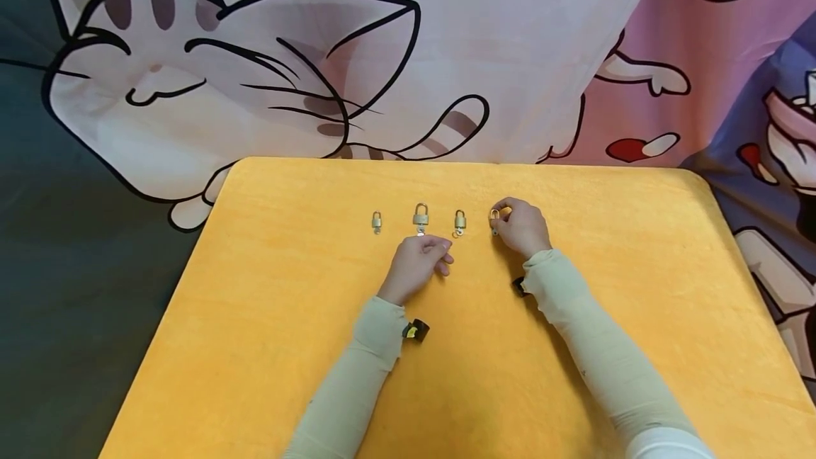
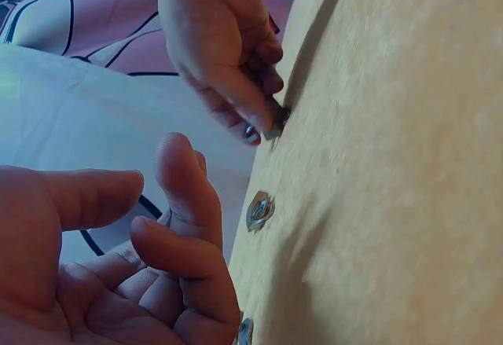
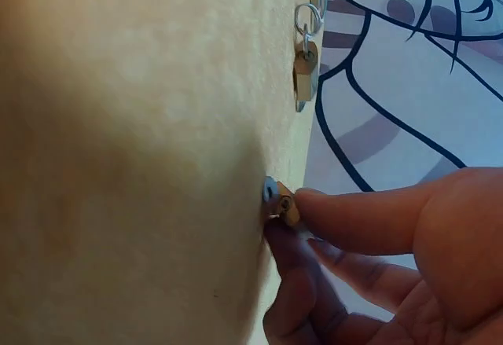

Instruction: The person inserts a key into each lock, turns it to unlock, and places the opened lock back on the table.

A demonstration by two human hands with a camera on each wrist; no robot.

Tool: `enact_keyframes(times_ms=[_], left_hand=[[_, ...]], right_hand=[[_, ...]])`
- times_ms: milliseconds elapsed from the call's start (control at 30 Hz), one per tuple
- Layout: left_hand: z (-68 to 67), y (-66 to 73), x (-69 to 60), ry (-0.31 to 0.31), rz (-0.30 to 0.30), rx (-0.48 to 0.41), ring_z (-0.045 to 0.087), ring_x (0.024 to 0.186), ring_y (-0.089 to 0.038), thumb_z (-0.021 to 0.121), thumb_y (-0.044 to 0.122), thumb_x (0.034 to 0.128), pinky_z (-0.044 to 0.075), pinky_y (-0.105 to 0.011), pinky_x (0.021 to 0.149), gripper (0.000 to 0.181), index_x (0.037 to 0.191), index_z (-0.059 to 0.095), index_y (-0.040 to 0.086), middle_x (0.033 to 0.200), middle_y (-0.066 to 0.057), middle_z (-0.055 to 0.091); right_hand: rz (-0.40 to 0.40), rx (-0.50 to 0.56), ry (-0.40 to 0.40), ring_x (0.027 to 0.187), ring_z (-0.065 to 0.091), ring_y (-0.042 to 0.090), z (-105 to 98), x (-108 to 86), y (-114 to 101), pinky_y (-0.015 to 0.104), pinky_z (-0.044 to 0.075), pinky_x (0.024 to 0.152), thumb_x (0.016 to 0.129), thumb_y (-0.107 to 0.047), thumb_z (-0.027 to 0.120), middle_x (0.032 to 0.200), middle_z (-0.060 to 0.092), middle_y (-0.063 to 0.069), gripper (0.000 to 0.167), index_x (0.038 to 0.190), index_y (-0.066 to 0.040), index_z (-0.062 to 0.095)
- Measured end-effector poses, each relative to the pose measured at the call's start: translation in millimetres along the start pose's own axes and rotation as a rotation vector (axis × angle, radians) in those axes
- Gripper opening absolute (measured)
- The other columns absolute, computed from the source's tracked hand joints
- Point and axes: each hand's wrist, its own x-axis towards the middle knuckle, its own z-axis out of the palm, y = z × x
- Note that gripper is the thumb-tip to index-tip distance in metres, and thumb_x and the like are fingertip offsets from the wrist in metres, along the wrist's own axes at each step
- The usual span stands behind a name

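A row of small brass padlocks with keys lies near the far side of the table. My right hand [image 1: 524, 227] pinches the rightmost padlock [image 1: 494, 217] between thumb and fingers. In the right wrist view, a key sits in the bottom of that padlock [image 3: 288, 206], low against the tabletop. My left hand [image 1: 413, 265], its fingers loosely bent and holding nothing, hovers just in front of a larger padlock [image 1: 421, 218]. Between the hands lies another padlock [image 1: 460, 221] with a key and ring. The smallest padlock [image 1: 377, 220] is at the left end.
The yellow table [image 1: 293, 289] has its far edge against a hanging cloth [image 1: 523, 41] printed with cartoon animals. Dark cloth [image 1: 83, 317] hangs beyond the table's left edge. A small black device is strapped at each wrist.
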Motion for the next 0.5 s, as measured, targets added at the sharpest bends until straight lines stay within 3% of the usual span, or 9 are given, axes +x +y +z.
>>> enact_keyframes(times_ms=[200,400,500], left_hand=[[-8.0,-0.1,-0.2,0.022,-0.002,0.012,0.071,0.069,-0.019,0.057,0.024,0.1041,0.053,-0.038,0.092,0.032,0.118,0.069,-0.002,0.086,-0.005,0.074],[-16.4,0.3,1.4,0.041,0.012,0.042,0.071,0.070,-0.019,0.057,0.025,0.1045,0.053,-0.038,0.090,0.032,0.118,0.069,-0.002,0.087,-0.007,0.074],[-22.3,0.6,2.6,0.061,0.027,0.067,0.071,0.071,-0.020,0.057,0.025,0.1046,0.054,-0.037,0.089,0.033,0.120,0.069,-0.001,0.088,-0.007,0.074]], right_hand=[[-0.004,-0.022,-0.012,0.086,0.062,0.029,-0.6,4.3,2.6,0.044,0.049,0.077,0.095,-0.021,0.068,0.100,0.069,0.014,0.030,0.121,-0.006,0.070],[-0.044,-0.030,0.010,0.073,0.052,0.027,0.2,7.1,6.4,0.039,0.042,0.070,0.095,-0.023,0.069,0.087,0.066,0.015,0.039,0.129,-0.004,0.068],[-0.037,0.012,0.057,0.082,0.052,0.031,-0.7,3.5,6.1,0.041,0.041,0.072,0.095,-0.022,0.069,0.098,0.065,0.020,0.043,0.133,-0.004,0.065]])
